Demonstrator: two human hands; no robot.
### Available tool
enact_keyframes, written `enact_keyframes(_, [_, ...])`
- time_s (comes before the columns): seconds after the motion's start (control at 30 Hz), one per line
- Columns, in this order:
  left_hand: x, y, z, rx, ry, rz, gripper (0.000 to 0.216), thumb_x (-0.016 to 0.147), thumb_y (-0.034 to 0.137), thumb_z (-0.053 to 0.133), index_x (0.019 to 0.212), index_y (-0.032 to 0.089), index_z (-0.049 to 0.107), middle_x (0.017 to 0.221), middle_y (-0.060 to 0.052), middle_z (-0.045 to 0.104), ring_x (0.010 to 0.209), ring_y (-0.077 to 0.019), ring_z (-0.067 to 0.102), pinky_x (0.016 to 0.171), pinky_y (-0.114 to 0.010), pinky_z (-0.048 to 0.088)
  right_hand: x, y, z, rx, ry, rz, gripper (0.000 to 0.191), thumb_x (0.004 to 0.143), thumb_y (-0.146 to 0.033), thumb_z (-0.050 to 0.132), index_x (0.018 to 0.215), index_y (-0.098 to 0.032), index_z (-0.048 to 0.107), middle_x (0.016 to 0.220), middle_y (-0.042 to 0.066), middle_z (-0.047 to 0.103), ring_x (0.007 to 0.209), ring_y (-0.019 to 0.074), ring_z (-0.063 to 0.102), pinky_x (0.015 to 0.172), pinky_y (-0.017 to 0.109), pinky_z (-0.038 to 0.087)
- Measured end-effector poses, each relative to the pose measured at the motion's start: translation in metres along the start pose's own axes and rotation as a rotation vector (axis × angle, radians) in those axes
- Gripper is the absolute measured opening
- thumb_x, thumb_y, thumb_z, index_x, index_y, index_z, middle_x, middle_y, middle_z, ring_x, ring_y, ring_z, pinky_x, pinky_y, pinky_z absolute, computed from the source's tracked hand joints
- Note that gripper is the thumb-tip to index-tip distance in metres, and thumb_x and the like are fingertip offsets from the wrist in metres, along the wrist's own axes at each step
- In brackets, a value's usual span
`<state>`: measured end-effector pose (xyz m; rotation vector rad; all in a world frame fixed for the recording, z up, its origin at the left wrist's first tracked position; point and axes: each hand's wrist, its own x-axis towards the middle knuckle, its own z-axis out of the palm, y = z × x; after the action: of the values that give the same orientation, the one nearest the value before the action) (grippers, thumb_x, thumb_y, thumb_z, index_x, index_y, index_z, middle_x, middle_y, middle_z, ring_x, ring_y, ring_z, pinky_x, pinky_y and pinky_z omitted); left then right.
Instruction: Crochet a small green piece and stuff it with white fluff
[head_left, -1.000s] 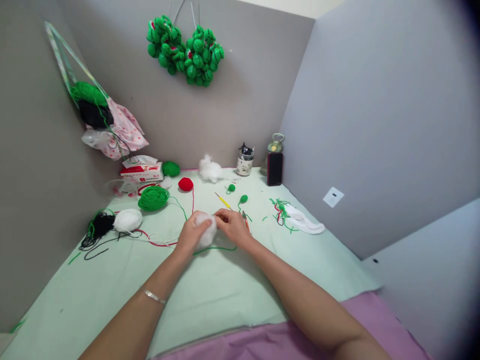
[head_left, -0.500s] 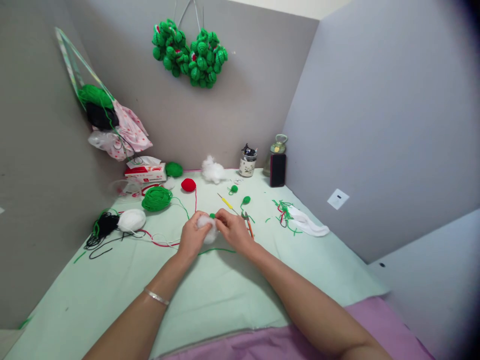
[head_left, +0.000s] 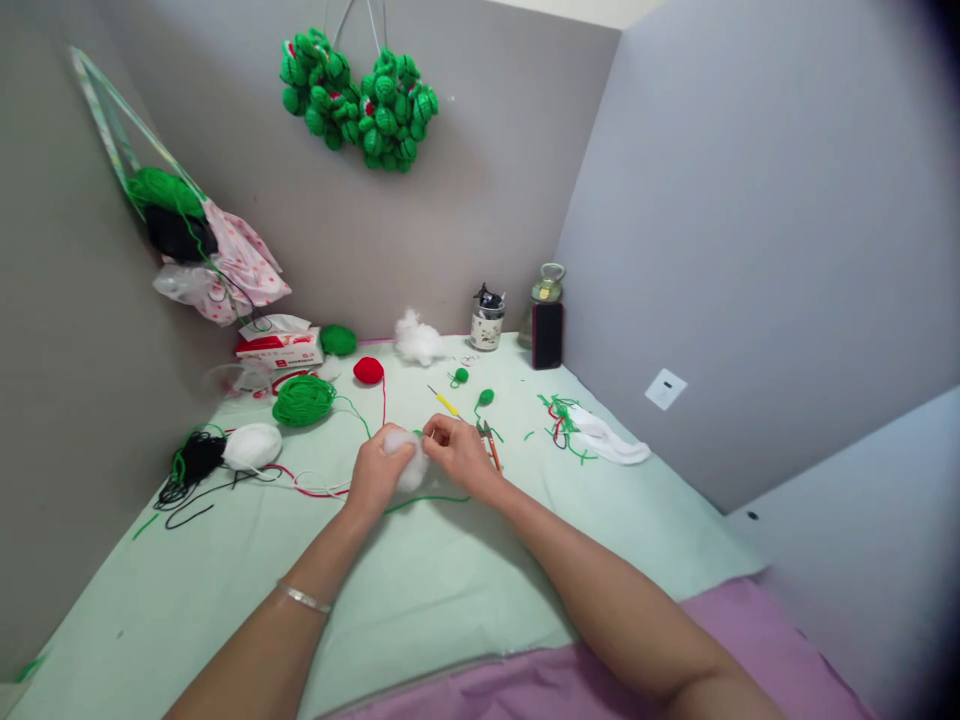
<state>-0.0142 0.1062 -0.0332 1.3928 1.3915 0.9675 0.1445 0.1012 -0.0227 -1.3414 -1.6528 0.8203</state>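
Note:
My left hand [head_left: 375, 470] is closed around a wad of white fibre stuffing [head_left: 406, 468], its thumb pressed over the front. A sliver of a small green crochet piece [head_left: 418, 433] shows at the top of the wad, mostly hidden by the fingers. My right hand [head_left: 461, 455] has thumb and forefinger pinched together at the wad's right edge; what lies between them is too small to make out. A green yarn strand [head_left: 431, 498] runs on the table below both hands. Just beyond the right hand lie orange-handled snips [head_left: 493, 450] and a yellow crochet hook [head_left: 448, 403].
Two small green crochet balls [head_left: 486, 397] lie past the hook. Red yarn [head_left: 368, 371], green yarn [head_left: 304, 400] and white yarn [head_left: 253, 446] sit left. Behind are loose stuffing [head_left: 417, 338], a jar [head_left: 487, 326] and a phone [head_left: 547, 336]. Yarn scraps [head_left: 559, 418] lie right.
My right fingertips have drawn slightly away from the green piece, which is now more hidden. My left hand keeps hold of the stuffing. The whole view has shifted a little.

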Motion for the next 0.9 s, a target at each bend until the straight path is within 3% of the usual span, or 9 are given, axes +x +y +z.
enact_keyframes(0.2, [0.003, -0.007, 0.004, -0.171, -0.065, -0.053, 0.037, 0.098, 0.036, 0.066, 0.130, 0.017, 0.063, 0.131, -0.011, 0.066, 0.109, -0.0269, 0.068, 0.090, -0.047, 0.060, 0.002, 0.002, -0.006, 0.070, -0.152, 0.009, 0.007, 0.076, -0.028, 0.060, 0.076, -0.022, 0.058, 0.058, -0.008, 0.047, 0.057, 0.0114, 0.043, 0.055, 0.023, 0.034])
enact_keyframes(0.4, [-0.008, 0.002, 0.009, -0.291, -0.110, 0.055, 0.047, 0.100, 0.045, 0.055, 0.141, 0.021, 0.051, 0.111, -0.008, 0.071, 0.090, -0.0217, 0.072, 0.078, -0.037, 0.060, 0.001, 0.005, 0.000, -0.032, -0.032, 0.081, 0.009, 0.070, -0.014, 0.057, 0.065, -0.022, 0.054, 0.055, -0.007, 0.049, 0.056, 0.0118, 0.042, 0.057, 0.025, 0.029])
enact_keyframes(0.47, [-0.013, 0.006, 0.011, -0.291, -0.141, 0.122, 0.057, 0.093, 0.045, 0.062, 0.143, 0.022, 0.049, 0.117, -0.009, 0.071, 0.101, -0.0248, 0.072, 0.087, -0.037, 0.058, 0.002, 0.006, -0.002, -0.068, 0.029, 0.105, 0.013, 0.067, -0.010, 0.055, 0.062, -0.022, 0.051, 0.054, -0.007, 0.048, 0.058, 0.0126, 0.042, 0.058, 0.026, 0.027])
enact_keyframes(0.53, [-0.015, 0.008, 0.013, -0.272, -0.139, 0.195, 0.064, 0.077, 0.035, 0.077, 0.136, 0.022, 0.056, 0.137, -0.012, 0.064, 0.125, -0.0295, 0.063, 0.105, -0.040, 0.051, 0.004, 0.007, -0.005, -0.091, 0.072, 0.125, 0.016, 0.063, -0.008, 0.054, 0.059, -0.022, 0.048, 0.053, -0.007, 0.045, 0.059, 0.0132, 0.041, 0.059, 0.027, 0.026])
enact_keyframes(0.6, [-0.016, 0.008, 0.014, -0.256, -0.110, 0.255, 0.062, 0.064, 0.023, 0.080, 0.124, 0.023, 0.066, 0.150, -0.012, 0.055, 0.142, -0.0316, 0.049, 0.118, -0.041, 0.038, 0.005, 0.007, -0.008, -0.096, 0.092, 0.136, 0.017, 0.061, -0.007, 0.053, 0.058, -0.022, 0.049, 0.052, -0.007, 0.044, 0.059, 0.0134, 0.041, 0.059, 0.027, 0.026])
enact_keyframes(0.67, [-0.013, 0.008, 0.012, -0.261, -0.067, 0.271, 0.050, 0.063, 0.022, 0.075, 0.112, 0.022, 0.070, 0.149, -0.011, 0.057, 0.144, -0.0317, 0.046, 0.120, -0.041, 0.035, 0.006, 0.007, -0.009, -0.081, 0.091, 0.139, 0.015, 0.063, -0.009, 0.055, 0.059, -0.022, 0.050, 0.052, -0.007, 0.046, 0.058, 0.0133, 0.042, 0.058, 0.027, 0.027])
enact_keyframes(0.73, [-0.009, 0.007, 0.007, -0.290, -0.016, 0.238, 0.040, 0.069, 0.027, 0.067, 0.108, 0.019, 0.070, 0.134, -0.013, 0.067, 0.131, -0.0317, 0.058, 0.108, -0.043, 0.046, 0.006, 0.007, -0.008, -0.047, 0.079, 0.142, 0.012, 0.068, -0.015, 0.058, 0.060, -0.022, 0.052, 0.053, -0.007, 0.049, 0.057, 0.0130, 0.044, 0.057, 0.025, 0.028])
enact_keyframes(0.8, [-0.004, 0.008, -0.001, -0.336, 0.027, 0.184, 0.037, 0.075, 0.033, 0.059, 0.109, 0.017, 0.067, 0.115, -0.012, 0.073, 0.106, -0.0282, 0.071, 0.086, -0.039, 0.055, 0.005, 0.008, -0.006, -0.003, 0.068, 0.149, 0.012, 0.074, -0.023, 0.059, 0.063, -0.022, 0.054, 0.053, -0.006, 0.052, 0.055, 0.0127, 0.046, 0.056, 0.024, 0.030])
enact_keyframes(0.9, [-0.001, 0.012, -0.010, -0.399, 0.019, 0.132, 0.036, 0.078, 0.038, 0.057, 0.106, 0.016, 0.065, 0.092, -0.007, 0.075, 0.072, -0.0192, 0.070, 0.059, -0.028, 0.050, 0.005, 0.010, -0.003, 0.070, 0.054, 0.150, 0.014, 0.078, -0.029, 0.059, 0.067, -0.022, 0.056, 0.054, -0.005, 0.058, 0.054, 0.0125, 0.050, 0.056, 0.024, 0.034])
